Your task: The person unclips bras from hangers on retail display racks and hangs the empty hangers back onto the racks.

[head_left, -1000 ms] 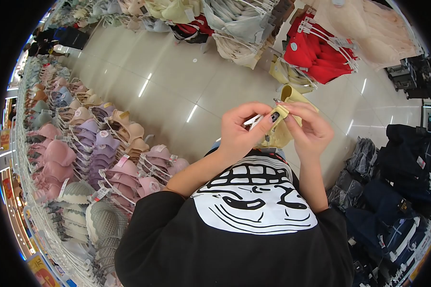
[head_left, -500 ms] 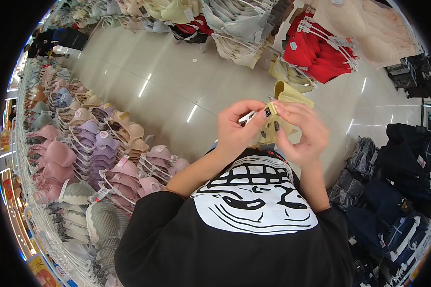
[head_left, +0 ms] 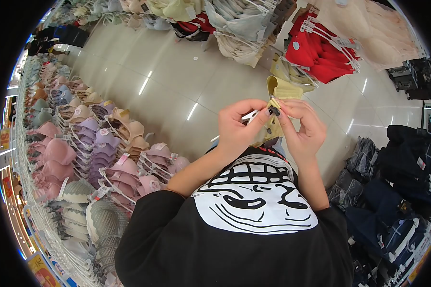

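Observation:
In front of my chest, both hands meet on a pale yellow bra (head_left: 288, 89). Part of it stands up as a curled band beyond my fingers, and more yellow fabric hangs below. My left hand (head_left: 242, 122) is closed, pinching its edge between thumb and fingers. A white piece, perhaps a hanger, shows by the left fingers. From the other side my right hand (head_left: 304, 126) pinches the same edge, its thumb against the left thumb. Dark nails show where the thumbs meet. The fingers hide the exact spot they grip.
To the left stands a long rack of bras (head_left: 100, 143) in pink, purple, beige and grey. Red bras (head_left: 316, 52) hang ahead on the right. Dark folded garments (head_left: 392, 201) fill a rack at right. Tiled floor (head_left: 172, 91) runs between the racks.
My right thumb has moved up and in to meet the left thumb at the bra's edge. The curled yellow band has shifted slightly left and up.

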`<action>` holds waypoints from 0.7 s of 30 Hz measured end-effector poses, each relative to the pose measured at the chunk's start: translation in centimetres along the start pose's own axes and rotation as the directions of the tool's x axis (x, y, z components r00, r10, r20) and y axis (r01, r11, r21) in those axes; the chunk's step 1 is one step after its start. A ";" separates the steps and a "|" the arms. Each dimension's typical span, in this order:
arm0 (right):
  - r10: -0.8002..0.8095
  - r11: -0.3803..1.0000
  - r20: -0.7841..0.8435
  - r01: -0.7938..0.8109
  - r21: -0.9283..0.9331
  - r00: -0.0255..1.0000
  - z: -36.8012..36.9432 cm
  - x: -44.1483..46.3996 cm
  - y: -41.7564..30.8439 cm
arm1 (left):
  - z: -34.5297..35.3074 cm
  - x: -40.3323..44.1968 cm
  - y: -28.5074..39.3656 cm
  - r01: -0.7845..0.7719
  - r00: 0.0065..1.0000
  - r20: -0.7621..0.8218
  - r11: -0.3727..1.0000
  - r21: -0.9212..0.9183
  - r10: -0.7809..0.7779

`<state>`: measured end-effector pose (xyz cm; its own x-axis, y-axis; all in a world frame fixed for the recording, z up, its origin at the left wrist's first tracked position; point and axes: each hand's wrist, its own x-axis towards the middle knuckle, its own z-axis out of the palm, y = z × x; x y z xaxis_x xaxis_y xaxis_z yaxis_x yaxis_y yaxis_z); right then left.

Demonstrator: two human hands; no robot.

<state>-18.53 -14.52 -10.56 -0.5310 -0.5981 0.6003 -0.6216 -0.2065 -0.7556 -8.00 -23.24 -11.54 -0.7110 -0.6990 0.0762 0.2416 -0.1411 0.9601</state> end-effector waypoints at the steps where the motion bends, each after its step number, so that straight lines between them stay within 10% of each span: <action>1: 0.031 0.999 -0.017 -0.031 0.017 0.999 0.2 0.0 -0.1 | -0.1 0.0 0.0 0.000 1.000 0.006 1.000 0.008 0.000; 12: 0.414 0.844 -0.047 -0.365 0.392 0.909 0.0 -1.2 0.2 | -0.7 1.4 0.2 -0.099 0.995 0.002 0.984 0.151 0.100; 21: 0.439 0.833 0.095 -0.444 0.331 0.893 -0.3 -1.1 0.1 | -1.3 2.1 0.7 -0.415 0.910 0.204 0.784 0.462 0.361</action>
<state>-18.16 -13.68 -11.28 -0.6924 -0.6988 0.1796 -0.0911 -0.1622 -0.9825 -8.45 -25.67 -11.04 -0.6946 -0.5439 0.4708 0.1790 0.5032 0.8454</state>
